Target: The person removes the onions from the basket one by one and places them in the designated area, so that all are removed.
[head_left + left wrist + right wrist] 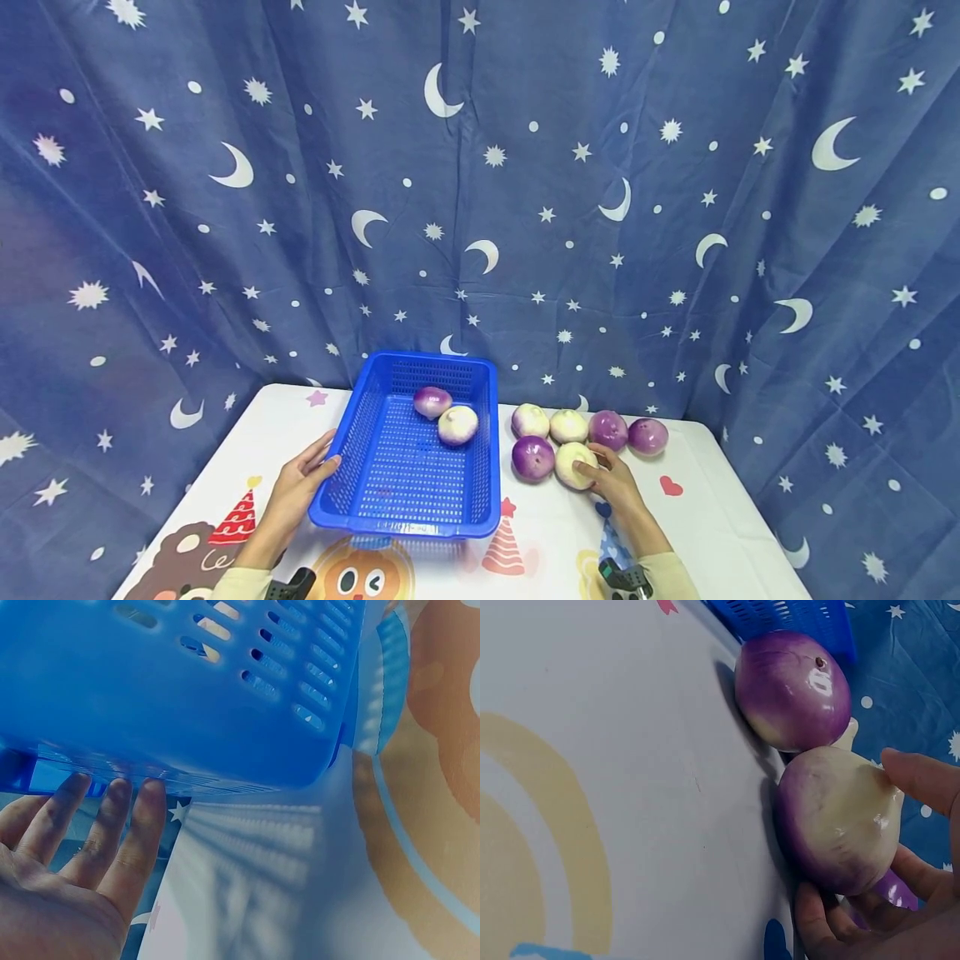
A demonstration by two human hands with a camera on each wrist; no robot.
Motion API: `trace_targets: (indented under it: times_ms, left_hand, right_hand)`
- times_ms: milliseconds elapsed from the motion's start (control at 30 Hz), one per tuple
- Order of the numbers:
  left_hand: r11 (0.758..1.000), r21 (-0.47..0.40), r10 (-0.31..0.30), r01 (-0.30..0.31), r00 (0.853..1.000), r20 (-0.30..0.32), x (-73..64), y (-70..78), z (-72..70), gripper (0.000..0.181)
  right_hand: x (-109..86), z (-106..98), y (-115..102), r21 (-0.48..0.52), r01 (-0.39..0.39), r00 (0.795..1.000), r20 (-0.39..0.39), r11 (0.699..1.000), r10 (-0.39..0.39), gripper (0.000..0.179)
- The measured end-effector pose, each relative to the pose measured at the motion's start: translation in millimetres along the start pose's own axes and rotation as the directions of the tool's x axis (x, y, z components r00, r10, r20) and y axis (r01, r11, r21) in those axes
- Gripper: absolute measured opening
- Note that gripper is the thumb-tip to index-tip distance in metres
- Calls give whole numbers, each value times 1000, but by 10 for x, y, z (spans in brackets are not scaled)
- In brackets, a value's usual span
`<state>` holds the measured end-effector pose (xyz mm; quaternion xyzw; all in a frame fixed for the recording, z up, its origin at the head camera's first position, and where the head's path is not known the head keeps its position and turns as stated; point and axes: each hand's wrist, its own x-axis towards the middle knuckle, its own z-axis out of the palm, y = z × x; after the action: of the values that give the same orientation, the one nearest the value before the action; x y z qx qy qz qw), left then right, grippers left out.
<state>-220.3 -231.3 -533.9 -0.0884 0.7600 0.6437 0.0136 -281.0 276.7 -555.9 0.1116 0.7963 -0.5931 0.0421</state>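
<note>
A blue plastic basket [408, 527] with slotted walls stands on the table, holding a purple turnip [432, 402] and a whiter turnip [457, 426]. My left hand [295, 489] holds its left rim, thumb over the edge. Seen from the left wrist, the fingertips [152, 792] meet the basket's outer side. To the right, my right hand [613, 483] grips a white-and-purple turnip [840, 821] with thumb on one side and fingers curled round the other. Beside that one sits a purple turnip [533, 458], close against it.
Behind the gripped turnip, two pale turnips and two purple turnips [608, 430] form a row along the table's back. The white tablecloth [720, 517] carries cartoon prints. A blue curtain [525, 208] with moons and stars hangs right behind the table.
</note>
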Motion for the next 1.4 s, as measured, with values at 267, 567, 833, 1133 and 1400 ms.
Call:
trace_targets:
  times_ms: [267, 567, 833, 1133, 1400]
  left_hand:
    - [1000, -8, 13, -13, 1000, 9, 4, 30, -2, 64]
    - [1000, -14, 6, -6, 1000, 10, -8, 31, -31, 63]
    - [1000, -27, 11, -11, 1000, 11, -13, -15, -31, 64]
    - [1000, -26, 3, -3, 1000, 6, -15, -21, -13, 63]
    - [999, -37, 18, -17, 1000, 15, -9, -8, -11, 64]
  right_hand:
    - [-53, -69, -13, 18, 21, 1000, -13, 1000, -21, 71]
    - [-212, -147, -237, -58, 107, 990, -81, 993, -111, 66]
    - [-358, -98, -466, -1, 149, 986, -79, 989, -148, 63]
    - [-501, 22, -730, 4, 214, 975, -66, 977, -213, 60]
    - [-630, 171, -867, 43, 279, 960, -22, 959, -278, 59]
